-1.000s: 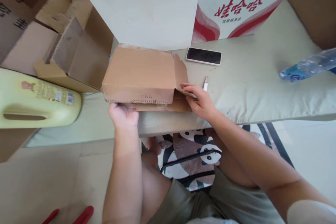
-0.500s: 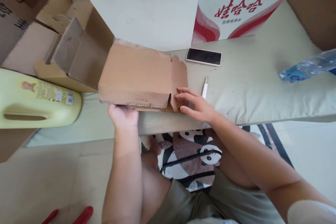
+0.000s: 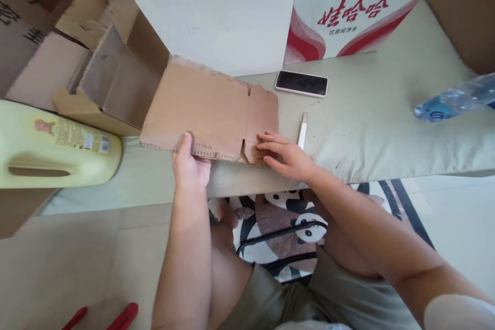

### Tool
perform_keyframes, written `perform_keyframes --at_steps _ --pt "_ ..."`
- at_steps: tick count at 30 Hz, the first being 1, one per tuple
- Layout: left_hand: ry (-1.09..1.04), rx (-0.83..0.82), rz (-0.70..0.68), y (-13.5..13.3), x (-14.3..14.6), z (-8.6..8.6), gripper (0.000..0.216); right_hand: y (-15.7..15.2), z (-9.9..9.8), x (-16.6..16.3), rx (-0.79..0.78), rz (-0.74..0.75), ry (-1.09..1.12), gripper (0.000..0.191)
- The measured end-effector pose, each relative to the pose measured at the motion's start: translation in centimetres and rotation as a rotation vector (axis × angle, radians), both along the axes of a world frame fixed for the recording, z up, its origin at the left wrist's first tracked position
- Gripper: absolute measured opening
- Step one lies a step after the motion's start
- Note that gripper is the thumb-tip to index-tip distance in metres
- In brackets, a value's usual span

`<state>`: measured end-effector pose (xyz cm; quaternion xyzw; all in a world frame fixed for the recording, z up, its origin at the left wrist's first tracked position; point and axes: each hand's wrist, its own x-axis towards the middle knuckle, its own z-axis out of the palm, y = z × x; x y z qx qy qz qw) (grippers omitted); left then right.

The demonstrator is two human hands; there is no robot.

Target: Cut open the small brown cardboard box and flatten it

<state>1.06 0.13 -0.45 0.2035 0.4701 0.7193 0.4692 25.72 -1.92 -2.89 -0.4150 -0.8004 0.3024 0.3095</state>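
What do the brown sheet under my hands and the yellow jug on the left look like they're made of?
The brown sheet looks like matte corrugated cardboard: fluting shows along its torn near edge. The yellow jug appears to be smooth, slightly glossy moulded plastic, with a built-in handle and printed label.

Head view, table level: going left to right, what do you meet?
Yellow jug → left hand on the cardboard piece → right hand → white pen → water bottle.
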Motion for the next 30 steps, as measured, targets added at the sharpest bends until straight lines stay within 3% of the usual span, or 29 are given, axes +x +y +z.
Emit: perform_keyframes --at_steps 8,15,21,30 --pt "0.005 0.061 0.060 0.1 -0.1 0.1 0.024 0.1 0.0 0.1 0.078 -0.271 0.104 0.032" --pt "0.059 0.097 0.075 0.0 0.1 1.1 0.027 0.1 0.0 0.2 0.131 -0.422 0.107 0.036" --pt "-0.071 0.027 0.142 -0.2 0.7 2.1 0.023 0.2 0.0 0.2 0.103 -0.466 0.152 0.032" --pt "-0.150 0.029 0.111 -0.5 0.8 2.6 0.022 0.3 0.0 0.5 0.123 -0.523 0.140 0.031"
